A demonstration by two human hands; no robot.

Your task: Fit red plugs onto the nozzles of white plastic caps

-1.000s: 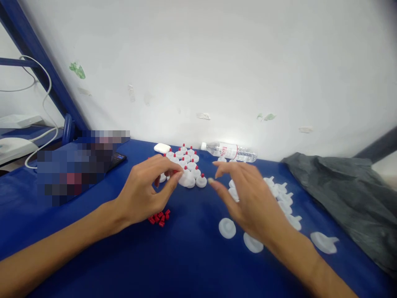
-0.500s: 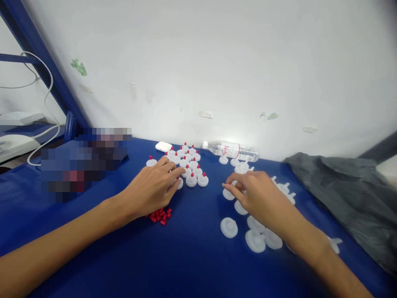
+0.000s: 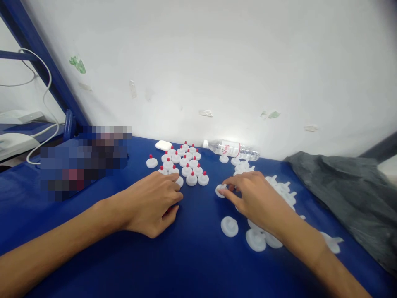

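My left hand (image 3: 151, 203) rests palm down on the blue table (image 3: 192, 260), fingers curled over the spot where small red plugs lay; a trace of red shows under the fingers. Just beyond it stands a group of white caps with red plugs (image 3: 186, 163). My right hand (image 3: 257, 196) pinches a plain white cap (image 3: 221, 190) at its fingertips, lifted slightly off the table. Several plain white caps (image 3: 229, 226) lie around and under that hand, more of them (image 3: 281, 188) to its right.
A clear water bottle (image 3: 231, 149) lies on its side against the white wall. A small white case (image 3: 163, 145) sits beside the capped group. A dark grey bag (image 3: 344, 190) covers the table's right side. A blurred patch lies at left, with white cables beyond.
My left hand has pulled back from the capped group and come down over the red plugs. My right hand dropped to the plain caps and picked one up, moving it leftwards.
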